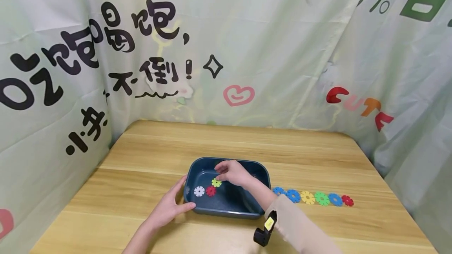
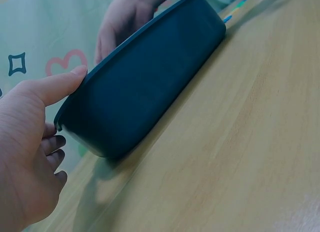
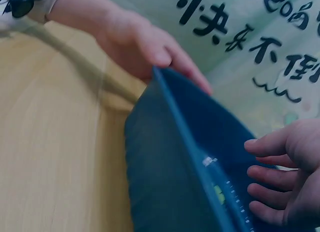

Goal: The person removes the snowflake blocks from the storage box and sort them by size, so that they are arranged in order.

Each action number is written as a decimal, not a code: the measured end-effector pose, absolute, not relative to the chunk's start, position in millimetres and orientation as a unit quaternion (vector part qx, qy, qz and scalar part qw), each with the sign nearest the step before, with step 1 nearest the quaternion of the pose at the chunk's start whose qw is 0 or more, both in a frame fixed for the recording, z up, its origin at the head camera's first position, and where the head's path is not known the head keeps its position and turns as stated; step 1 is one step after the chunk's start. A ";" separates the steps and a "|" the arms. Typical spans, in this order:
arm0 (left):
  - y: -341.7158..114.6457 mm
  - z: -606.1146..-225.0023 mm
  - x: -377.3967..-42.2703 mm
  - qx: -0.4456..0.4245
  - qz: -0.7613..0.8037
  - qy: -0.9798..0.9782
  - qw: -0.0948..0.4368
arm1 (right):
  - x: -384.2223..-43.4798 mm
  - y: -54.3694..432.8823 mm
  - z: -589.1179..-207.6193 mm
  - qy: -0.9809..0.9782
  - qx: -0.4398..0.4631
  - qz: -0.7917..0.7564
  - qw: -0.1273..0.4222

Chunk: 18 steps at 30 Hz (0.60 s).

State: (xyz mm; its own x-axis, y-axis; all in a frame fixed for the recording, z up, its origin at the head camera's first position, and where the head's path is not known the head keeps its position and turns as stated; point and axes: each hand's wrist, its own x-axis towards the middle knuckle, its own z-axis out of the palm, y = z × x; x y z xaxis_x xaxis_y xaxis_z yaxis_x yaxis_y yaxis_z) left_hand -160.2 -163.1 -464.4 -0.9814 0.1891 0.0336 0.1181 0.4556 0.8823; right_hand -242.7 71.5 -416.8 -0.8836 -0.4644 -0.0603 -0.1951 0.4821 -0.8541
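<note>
A dark blue plastic basin (image 1: 229,211) stands on the wooden table. My left hand (image 1: 168,208) holds its left end, thumb on the rim and fingers along the outer wall. Inside lie a white snowflake disc (image 1: 199,191), a red snowflake disc (image 1: 211,191) and a yellow-green snowflake disc (image 1: 216,182). My right hand (image 1: 234,173) is over the basin, its fingertips near the yellow-green disc in the head view. In the right wrist view, the thumb and fingers of the right hand (image 3: 290,174) are spread apart with nothing visible between them.
To the basin's right, a row of notched snowflake discs runs across the table (image 1: 226,140), including a yellow disc (image 1: 308,197), a green disc (image 1: 322,198) and a red disc (image 1: 347,200). Printed curtains (image 1: 268,50) hang behind the table and along both sides.
</note>
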 end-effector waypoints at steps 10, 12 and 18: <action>-163.3 -464.3 -159.3 0.088 0.517 0.851 0.036 | -247.7 62.8 -442.2 0.880 -0.197 -0.409 0.137; -163.3 -464.5 -159.1 0.086 0.516 0.852 0.036 | -248.2 61.9 -445.2 0.886 -0.204 -0.396 0.130; -162.7 -463.6 -159.6 0.085 0.513 0.853 0.039 | -247.1 59.9 -448.3 0.903 -0.234 -0.347 0.101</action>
